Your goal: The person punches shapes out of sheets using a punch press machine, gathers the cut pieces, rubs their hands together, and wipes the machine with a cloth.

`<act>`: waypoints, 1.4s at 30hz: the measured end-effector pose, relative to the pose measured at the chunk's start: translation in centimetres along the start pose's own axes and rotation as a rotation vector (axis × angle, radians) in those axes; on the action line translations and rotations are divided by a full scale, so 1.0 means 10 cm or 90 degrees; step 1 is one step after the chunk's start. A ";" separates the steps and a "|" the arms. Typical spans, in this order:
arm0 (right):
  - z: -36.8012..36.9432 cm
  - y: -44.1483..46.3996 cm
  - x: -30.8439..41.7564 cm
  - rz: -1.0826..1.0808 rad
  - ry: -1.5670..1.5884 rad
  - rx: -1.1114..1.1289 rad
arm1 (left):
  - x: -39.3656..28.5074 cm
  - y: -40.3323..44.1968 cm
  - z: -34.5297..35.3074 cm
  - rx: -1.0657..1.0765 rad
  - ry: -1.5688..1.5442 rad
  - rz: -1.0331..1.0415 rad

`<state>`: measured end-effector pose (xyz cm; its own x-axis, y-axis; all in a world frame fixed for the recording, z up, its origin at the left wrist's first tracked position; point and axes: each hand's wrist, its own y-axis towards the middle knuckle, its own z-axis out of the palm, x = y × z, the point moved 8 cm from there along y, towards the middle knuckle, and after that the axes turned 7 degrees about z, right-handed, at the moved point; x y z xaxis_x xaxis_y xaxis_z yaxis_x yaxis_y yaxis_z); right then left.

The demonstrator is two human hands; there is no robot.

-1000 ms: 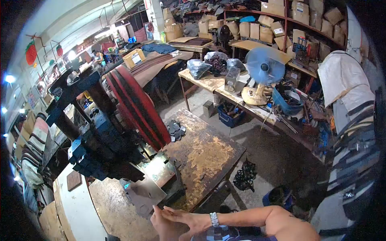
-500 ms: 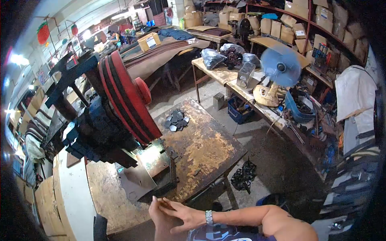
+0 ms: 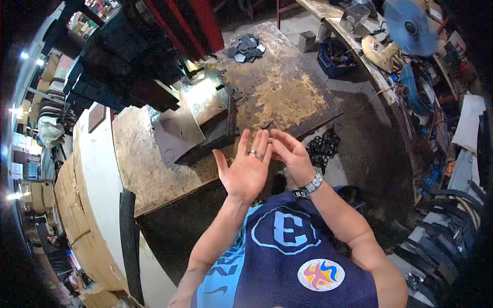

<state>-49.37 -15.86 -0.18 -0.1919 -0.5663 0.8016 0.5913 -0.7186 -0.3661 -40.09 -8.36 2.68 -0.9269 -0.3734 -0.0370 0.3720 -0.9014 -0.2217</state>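
Note:
My left hand (image 3: 246,172) is palm up in front of my chest, its fingers spread and a ring on one of them. Nothing lies on its palm. Beside it on the right, my right hand (image 3: 292,155) has bent, closed fingers touching the outer fingers of my left hand; anything between its fingertips is too small to make out. A metal-coloured watch (image 3: 313,183) circles the right wrist. Both hands are just in front of the worn wooden table (image 3: 154,179). A thin grey sheet (image 3: 179,128) lies beyond them to the left, beside a lit machine bed.
A dark machine (image 3: 123,56) with a red wheel (image 3: 179,25) rises at the upper left. Small dark pieces (image 3: 246,48) are heaped on the table. A fan (image 3: 411,27), a blue bin (image 3: 335,59) and black coiled items (image 3: 322,147) are to the right.
The view has tilted down, so the shirt and both forearms show. My left palm has turned upward and opened out; my right hand has shifted to its outer fingers.

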 end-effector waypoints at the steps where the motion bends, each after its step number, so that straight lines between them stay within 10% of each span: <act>1: 0.00 0.03 0.00 -0.003 0.000 -0.002 | 0.01 0.03 -0.01 0.000 0.017 -0.007; 15: 0.08 0.36 -0.14 0.010 -0.065 0.004 | 0.07 0.16 -0.05 0.099 0.276 -0.061; 17: -0.09 0.41 -0.32 0.177 0.184 -0.149 | 0.15 0.07 0.02 0.139 0.403 -0.132; 21: -0.37 0.88 -0.37 0.180 0.641 0.124 | 0.06 -0.17 -0.05 0.236 0.802 -0.121; 26: -0.19 0.63 0.00 0.140 0.702 0.369 | -0.39 -0.12 -0.51 0.082 0.912 -0.039; 35: -0.08 0.47 0.14 0.170 0.689 0.392 | -0.38 -0.06 -0.52 -0.032 1.073 -0.027; 39: 0.04 0.33 0.09 0.194 0.652 0.411 | -0.24 0.21 0.33 0.117 1.016 0.355; 42: 0.08 0.26 -0.10 0.234 0.621 0.383 | 0.00 0.43 0.54 0.358 1.094 0.318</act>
<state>-47.03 -16.86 -1.51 -0.2932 -0.9514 -0.0942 0.9559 -0.2935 -0.0102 -38.23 -13.39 6.96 0.3596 -0.3133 -0.8790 0.2284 -0.8838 0.4084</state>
